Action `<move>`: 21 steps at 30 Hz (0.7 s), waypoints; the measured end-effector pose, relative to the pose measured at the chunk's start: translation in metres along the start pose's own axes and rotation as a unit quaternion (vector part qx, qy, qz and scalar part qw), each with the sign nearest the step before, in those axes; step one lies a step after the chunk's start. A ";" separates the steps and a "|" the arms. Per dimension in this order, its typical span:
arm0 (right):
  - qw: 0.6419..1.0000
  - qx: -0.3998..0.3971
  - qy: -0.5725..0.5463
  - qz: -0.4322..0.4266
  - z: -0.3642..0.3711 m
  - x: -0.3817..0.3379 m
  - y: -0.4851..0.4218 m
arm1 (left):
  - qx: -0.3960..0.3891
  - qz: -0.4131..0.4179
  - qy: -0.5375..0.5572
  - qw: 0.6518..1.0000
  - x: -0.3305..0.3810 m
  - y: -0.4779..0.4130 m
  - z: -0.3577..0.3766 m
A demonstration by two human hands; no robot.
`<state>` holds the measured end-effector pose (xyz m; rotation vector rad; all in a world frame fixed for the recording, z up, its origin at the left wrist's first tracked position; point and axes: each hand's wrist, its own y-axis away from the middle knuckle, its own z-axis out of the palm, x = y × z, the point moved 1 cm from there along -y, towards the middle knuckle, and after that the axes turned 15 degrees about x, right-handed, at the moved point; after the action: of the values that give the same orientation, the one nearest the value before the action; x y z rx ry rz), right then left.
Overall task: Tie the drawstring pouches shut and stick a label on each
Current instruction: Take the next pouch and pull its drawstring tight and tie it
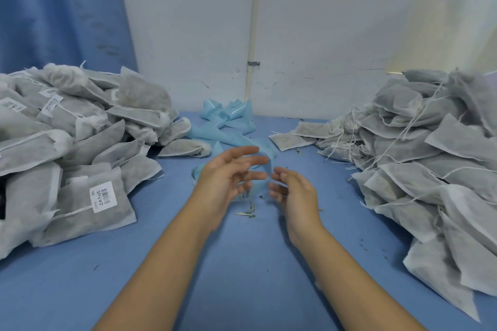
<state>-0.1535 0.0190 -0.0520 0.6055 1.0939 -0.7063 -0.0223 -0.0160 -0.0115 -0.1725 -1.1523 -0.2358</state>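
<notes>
A thin white pipe (pixel 252 35) ran straight up the pale wall (pixel 188 21), held by a small metal clamp (pixel 253 63) low on its length. Left of the pipe hung a blue curtain (pixel 53 8) in soft folds. Right of the pipe the wall showed hairline cracks and scuffs near its base, and farther right a washed-out bright patch (pixel 457 8) of light lay over it. Below the pipe's foot spread a blue tabletop (pixel 242 263), flecked with small dark crumbs.

Soft even light; hands (pixel 258 183) motion-blurred; edges bowed by wide-angle.
</notes>
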 end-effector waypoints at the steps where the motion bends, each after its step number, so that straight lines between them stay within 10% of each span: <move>1: 1.000 0.011 -0.018 0.009 0.000 -0.003 -0.009 | 0.004 0.000 -0.018 1.000 -0.002 -0.001 0.005; 21: 0.986 0.058 -0.049 0.150 0.055 -0.001 -0.166 | 0.108 -0.064 0.079 0.989 -0.003 -0.085 0.041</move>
<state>-0.2497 -0.1275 -0.0478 0.8072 0.8507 -0.5328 -0.0833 -0.0868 0.0032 0.1099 -1.0248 -0.2320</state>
